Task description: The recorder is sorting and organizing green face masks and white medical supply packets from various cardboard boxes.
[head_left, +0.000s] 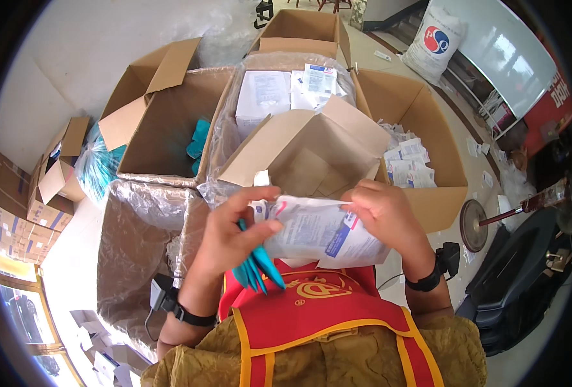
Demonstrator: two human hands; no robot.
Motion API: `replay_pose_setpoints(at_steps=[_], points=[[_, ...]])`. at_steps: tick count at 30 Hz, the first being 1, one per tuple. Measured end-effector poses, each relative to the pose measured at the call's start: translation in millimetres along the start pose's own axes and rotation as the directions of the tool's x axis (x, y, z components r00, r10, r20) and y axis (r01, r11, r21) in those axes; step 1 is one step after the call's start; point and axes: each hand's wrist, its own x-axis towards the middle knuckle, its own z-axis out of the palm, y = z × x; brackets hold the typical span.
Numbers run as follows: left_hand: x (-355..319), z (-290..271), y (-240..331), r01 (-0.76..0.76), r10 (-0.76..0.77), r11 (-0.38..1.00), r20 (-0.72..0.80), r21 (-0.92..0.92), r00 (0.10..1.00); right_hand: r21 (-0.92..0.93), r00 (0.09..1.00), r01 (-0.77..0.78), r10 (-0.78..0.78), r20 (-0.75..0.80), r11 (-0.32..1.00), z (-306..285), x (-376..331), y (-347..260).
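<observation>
The left hand (234,226) and right hand (386,216) hold a white pouch (321,232) between them, close to the chest, above a red vest (324,303). Left fingers (263,200) are clamped on the pouch's left edge, with teal gloves (257,267) pinned under the palm; right fingers (357,200) pinch its right top corner, apparently to keep the mouth taut. Open cartons (170,122) ring the person on a pale floor (73,51); the right box (427,116) holds more pouches. A white sack (434,42) leans far right.
</observation>
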Motion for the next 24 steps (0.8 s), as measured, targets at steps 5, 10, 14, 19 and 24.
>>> replay_pose_setpoints(at_steps=[5,10,14,19,24], points=[[1,-10,-4,0.012,-0.013,0.998,-0.025,-0.061,1.0,0.14,0.986,-0.15,0.138,0.091,0.979,-3,-1,4],[2,-2,12,-0.029,0.004,0.977,0.12,0.212,0.993,0.173,0.988,-0.084,0.059,0.145,0.981,-2,2,2],[4,-11,-5,-0.224,0.204,0.973,0.261,0.05,0.944,0.22,0.982,-0.095,0.056,0.179,0.971,-2,0,11],[5,-3,16,-0.204,0.152,0.958,0.243,0.202,0.958,0.194,0.982,-0.022,-0.015,0.187,0.981,1,1,12],[4,0,23,-0.035,-0.029,0.926,0.165,0.375,0.986,0.166,0.976,0.0,-0.036,0.217,0.986,-2,1,0]])
